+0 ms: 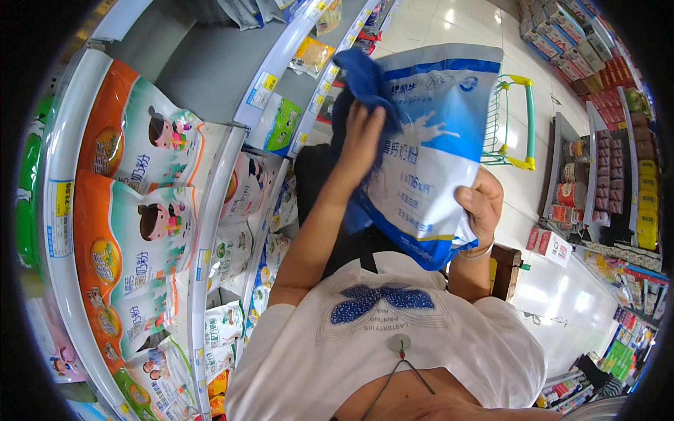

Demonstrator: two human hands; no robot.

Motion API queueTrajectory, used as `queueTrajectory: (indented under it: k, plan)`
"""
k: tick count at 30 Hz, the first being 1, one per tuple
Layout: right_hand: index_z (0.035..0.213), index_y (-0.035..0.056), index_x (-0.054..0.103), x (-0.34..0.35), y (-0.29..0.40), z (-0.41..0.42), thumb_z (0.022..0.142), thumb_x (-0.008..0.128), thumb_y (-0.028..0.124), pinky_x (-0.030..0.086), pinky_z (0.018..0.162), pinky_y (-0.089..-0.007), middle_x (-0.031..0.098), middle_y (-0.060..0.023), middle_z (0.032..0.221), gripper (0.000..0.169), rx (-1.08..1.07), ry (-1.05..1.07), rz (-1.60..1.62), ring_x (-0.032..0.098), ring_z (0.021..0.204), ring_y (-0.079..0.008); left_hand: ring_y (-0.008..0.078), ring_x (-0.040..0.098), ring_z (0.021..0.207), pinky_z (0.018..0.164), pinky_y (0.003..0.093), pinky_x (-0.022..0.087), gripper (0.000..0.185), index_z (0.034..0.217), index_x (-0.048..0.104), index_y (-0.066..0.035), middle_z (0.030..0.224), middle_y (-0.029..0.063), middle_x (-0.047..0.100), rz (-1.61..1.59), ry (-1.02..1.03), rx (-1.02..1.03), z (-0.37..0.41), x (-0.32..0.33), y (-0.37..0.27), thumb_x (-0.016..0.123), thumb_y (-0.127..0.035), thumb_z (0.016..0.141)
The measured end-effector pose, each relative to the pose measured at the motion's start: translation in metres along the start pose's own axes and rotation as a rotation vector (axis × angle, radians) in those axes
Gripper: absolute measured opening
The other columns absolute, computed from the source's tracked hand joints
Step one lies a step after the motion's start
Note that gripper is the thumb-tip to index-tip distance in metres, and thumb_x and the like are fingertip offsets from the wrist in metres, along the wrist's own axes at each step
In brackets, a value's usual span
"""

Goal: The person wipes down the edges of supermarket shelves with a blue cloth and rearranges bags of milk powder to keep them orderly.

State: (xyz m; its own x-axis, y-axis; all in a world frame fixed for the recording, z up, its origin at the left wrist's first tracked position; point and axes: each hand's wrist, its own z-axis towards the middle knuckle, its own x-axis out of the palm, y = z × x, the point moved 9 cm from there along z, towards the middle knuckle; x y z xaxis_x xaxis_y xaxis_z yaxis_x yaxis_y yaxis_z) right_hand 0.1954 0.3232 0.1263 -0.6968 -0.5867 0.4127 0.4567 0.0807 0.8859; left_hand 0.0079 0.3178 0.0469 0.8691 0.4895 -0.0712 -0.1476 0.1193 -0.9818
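My left hand is on a dark blue cloth, its fingers over the bunched fabric. The cloth lies against the left side of a large blue and white milk powder pouch. A milk splash is printed on the pouch, which bears writing and is held tilted in front of my body. My right hand grips the pouch by its lower right edge, with the thumb on the front face. Part of the pouch's left edge is hidden by the cloth and my left hand.
Shelves with price strips run along the left, holding orange and teal milk powder bags. Beyond the pouch stands a shopping cart on the tiled floor. A brown wooden stool or frame is close to my right arm. Stocked shelves line the right.
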Motion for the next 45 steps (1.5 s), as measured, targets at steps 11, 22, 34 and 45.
queueTrajectory:
  k: [11, 22, 34, 45]
  plan:
    - [0.082, 0.007, 0.049, -0.037, -0.029, 0.027, 0.086, 0.059, 0.034, 0.043, 0.078, -0.0282, 0.057, -0.0119, 0.099, 0.029, 0.128, 0.058, -0.027, 0.053, 0.086, -0.0174, 0.0158, 0.059, 0.093, 0.078, 0.0277, 0.05, 0.045, 0.116, 0.052, -0.001, 0.105, 0.0105, 0.06, -0.707, -0.378, -0.371, -0.072, -0.064, 0.031, 0.071, -0.022, 0.08]
    - [0.144, 0.0077, 0.022, -0.013, -0.099, 0.033, 0.071, 0.073, 0.052, 0.035, 0.103, -0.0402, 0.032, -0.0151, 0.142, 0.099, 0.186, 0.021, -0.036, 0.038, 0.128, -0.0281, 0.0157, 0.058, 0.096, 0.078, 0.0276, 0.051, 0.046, 0.123, 0.046, -0.005, 0.111, 0.0092, 0.056, -0.698, -0.741, -0.076, -0.089, -0.114, -0.039, 0.067, -0.017, 0.084]
    - [0.133, 0.0016, 0.038, 0.019, -0.159, -0.004, 0.086, 0.062, 0.019, 0.041, 0.1, -0.0419, 0.052, -0.015, 0.127, 0.056, 0.61, -0.091, 0.883, 0.051, 0.117, -0.0284, 0.0154, 0.053, 0.099, 0.086, 0.0296, 0.045, 0.049, 0.123, 0.045, 0.0, 0.113, 0.0084, 0.054, -0.401, -0.332, -0.07, -0.1, -0.068, -0.052, 0.068, -0.012, 0.082]
    - [0.13, -0.0021, 0.038, -0.01, -0.116, 0.019, 0.087, 0.06, 0.017, 0.046, 0.095, -0.0414, 0.053, -0.0188, 0.125, 0.051, 0.303, -0.158, 0.708, 0.056, 0.111, -0.0301, 0.0135, 0.061, 0.089, 0.077, 0.0261, 0.049, 0.037, 0.11, 0.057, -0.001, 0.102, 0.0076, 0.063, -0.367, -0.147, -0.108, -0.1, -0.021, -0.041, 0.072, -0.013, 0.078]
